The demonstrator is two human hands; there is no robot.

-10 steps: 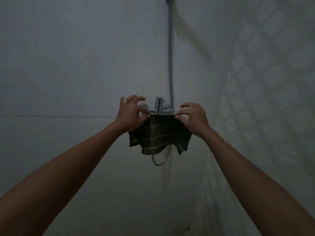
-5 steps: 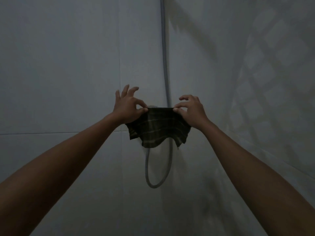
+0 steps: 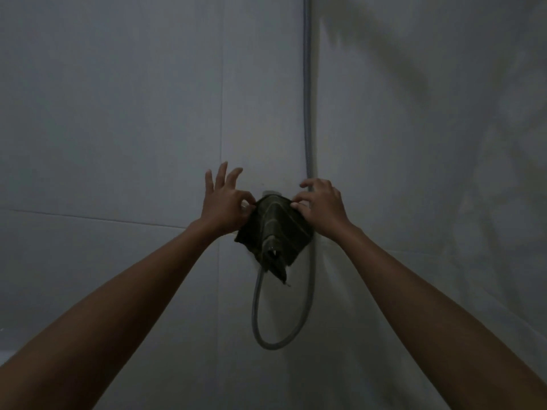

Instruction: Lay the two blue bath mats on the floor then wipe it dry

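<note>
A dark green striped cloth (image 3: 275, 229) is draped over the shower tap on the wall corner and hides nearly all of it; only a bit of metal (image 3: 269, 193) shows above. My left hand (image 3: 225, 202) pinches the cloth's upper left edge between thumb and forefinger, other fingers spread upward. My right hand (image 3: 321, 204) holds the upper right edge with its fingertips. No blue bath mats and no floor are in view.
A grey shower hose (image 3: 307, 113) runs down the corner and loops below the tap (image 3: 275, 344). Pale tiled walls (image 3: 118, 113) meet behind the tap, the right wall (image 3: 444, 143) patterned with shadow.
The cloth, earlier held spread in front of the tap, now lies over it and takes its shape. Both hands have moved closer to the wall, still at the cloth's top corners.
</note>
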